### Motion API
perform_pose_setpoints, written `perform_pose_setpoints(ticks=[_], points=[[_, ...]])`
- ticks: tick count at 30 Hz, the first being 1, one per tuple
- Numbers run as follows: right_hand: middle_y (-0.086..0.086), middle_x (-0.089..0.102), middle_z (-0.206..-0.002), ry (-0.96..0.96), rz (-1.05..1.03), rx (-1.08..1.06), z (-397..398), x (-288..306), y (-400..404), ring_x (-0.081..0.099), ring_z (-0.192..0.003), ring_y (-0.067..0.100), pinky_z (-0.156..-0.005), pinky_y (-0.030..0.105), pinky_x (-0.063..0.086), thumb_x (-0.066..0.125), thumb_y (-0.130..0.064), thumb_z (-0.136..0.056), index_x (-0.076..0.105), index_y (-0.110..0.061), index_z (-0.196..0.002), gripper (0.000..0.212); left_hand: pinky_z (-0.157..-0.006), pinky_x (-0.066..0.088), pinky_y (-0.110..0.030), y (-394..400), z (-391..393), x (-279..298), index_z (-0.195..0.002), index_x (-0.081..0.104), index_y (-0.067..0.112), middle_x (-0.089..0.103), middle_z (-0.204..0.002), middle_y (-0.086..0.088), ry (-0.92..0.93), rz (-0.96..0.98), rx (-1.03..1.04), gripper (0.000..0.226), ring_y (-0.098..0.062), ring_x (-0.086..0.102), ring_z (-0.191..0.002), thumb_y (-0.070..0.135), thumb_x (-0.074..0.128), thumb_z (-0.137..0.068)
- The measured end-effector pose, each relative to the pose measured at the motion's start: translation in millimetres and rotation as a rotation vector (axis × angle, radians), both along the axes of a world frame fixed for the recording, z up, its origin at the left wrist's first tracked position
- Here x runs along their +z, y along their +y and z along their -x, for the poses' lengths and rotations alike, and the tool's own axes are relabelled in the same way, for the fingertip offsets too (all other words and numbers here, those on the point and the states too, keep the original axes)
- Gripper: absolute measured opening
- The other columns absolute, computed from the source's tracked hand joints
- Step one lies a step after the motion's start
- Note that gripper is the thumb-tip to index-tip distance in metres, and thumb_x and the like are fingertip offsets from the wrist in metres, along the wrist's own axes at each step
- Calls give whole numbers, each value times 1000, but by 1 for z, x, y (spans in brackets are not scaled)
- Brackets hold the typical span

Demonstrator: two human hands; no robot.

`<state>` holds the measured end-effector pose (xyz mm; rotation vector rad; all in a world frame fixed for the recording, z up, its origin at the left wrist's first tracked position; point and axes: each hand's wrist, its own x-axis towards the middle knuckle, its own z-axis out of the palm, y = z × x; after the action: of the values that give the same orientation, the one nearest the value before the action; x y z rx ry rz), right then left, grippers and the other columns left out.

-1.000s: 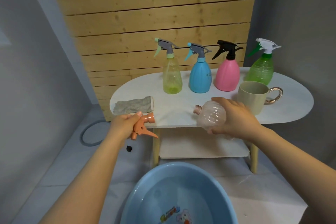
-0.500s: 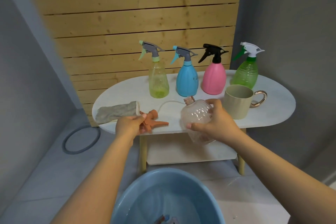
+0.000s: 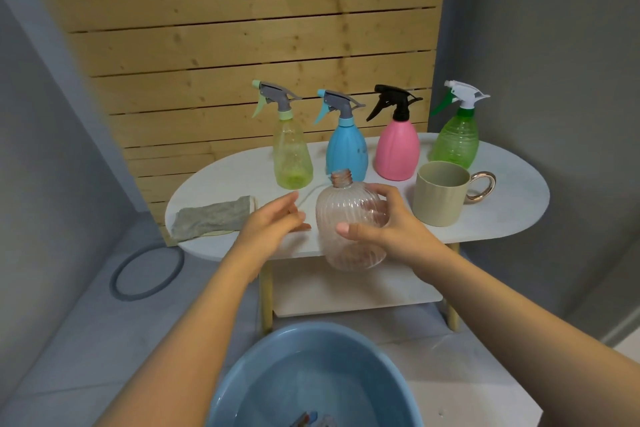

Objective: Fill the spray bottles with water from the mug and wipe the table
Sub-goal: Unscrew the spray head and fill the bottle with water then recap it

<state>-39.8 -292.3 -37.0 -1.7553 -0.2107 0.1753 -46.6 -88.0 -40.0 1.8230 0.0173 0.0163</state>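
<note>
Head view showed the right hand with its grip wrapped round a clear pinkish ribbed bottle, thumb across the front and fingers behind, the bottle held upright at the near edge of the white oval bench with its threaded neck uncapped. The left hand hovered just left of the bottle, fingers loosely spread, grip wide and holding nothing; an orange tip showed beneath its fingers, too hidden to identify. A beige mug stood just right of the held bottle. Behind stood four capped spray bottles in a row: yellow, blue, pink and green. A grey cloth lay on the bench's left end. A blue basin sat on the floor below.
</note>
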Motion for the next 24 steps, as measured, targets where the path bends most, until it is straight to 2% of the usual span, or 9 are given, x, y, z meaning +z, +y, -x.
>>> perform_pose_setpoints(ticks=[2,4,7,12,15,17,19,21,24], points=[[-2,47,-133,38,-81,82,3,1,0,53,-117,12,-82,20,50,85,-34,-64,31,-29,-135,89,-89,44,-14,1,3,0,-141,42,24,49,-139,8,33,54,-184,67,-5,48,-126,24,69,-79],[-1,50,-133,64,-138,144,3,0,-3,55,-117,12,-93,29,49,83,-37,-63,33,-30,-136,89,-105,39,-25,-3,7,0,-145,34,27,46,-143,7,47,107,-329,87,-6,41,-132,29,74,-68],[0,50,-136,85,-205,223,4,-5,-8,54,-120,13,-104,38,43,78,-36,-67,34,-30,-139,85,-100,45,-26,-12,12,-1,-145,29,30,52,-136,5,63,141,-376,91,-5,48,-126,20,77,-68],[-6,42,-145,78,-101,273,3,-9,-23,43,-131,12,-111,39,34,78,-58,-59,33,-32,-144,100,-92,50,-20,-24,12,-7,-147,27,24,55,-133,-3,78,115,-310,101,-11,52,-123,13,84,-65],[-7,52,-134,-47,56,95,1,-3,-35,46,-125,6,-105,28,36,70,-59,-69,47,-28,-136,77,-94,47,-23,-29,10,-8,-145,31,29,57,-128,3,57,66,-248,100,-11,53,-122,23,86,-61],[-4,59,-120,-193,198,-138,-4,-1,-46,51,-114,9,-91,21,38,66,-44,-81,56,-21,-126,51,-99,45,-30,-31,7,-10,-145,30,33,58,-125,3,58,51,-186,105,-11,53,-119,31,88,-58],[3,61,-112,-381,409,-381,-13,-4,-60,52,-108,19,-85,25,38,64,-30,-87,60,-12,-118,36,-103,43,-38,-34,2,-12,-143,30,38,58,-124,3,50,45,-133,112,-11,54,-117,43,90,-49],[13,59,-114,-503,554,-540,-25,-10,-76,48,-110,33,-90,35,37,64,-21,-86,60,-5,-115,33,-100,45,-36,-39,-2,-13,-141,32,41,55,-125,5,40,24,-106,112,-12,53,-117,50,86,-44],[17,49,-129,-468,647,-619,-41,-17,-94,38,-120,37,-100,37,29,62,-18,-86,53,-4,-125,42,-80,45,-20,-50,-4,-13,-135,35,42,52,-120,7,12,56,-100,99,-7,52,-113,39,89,-53]])
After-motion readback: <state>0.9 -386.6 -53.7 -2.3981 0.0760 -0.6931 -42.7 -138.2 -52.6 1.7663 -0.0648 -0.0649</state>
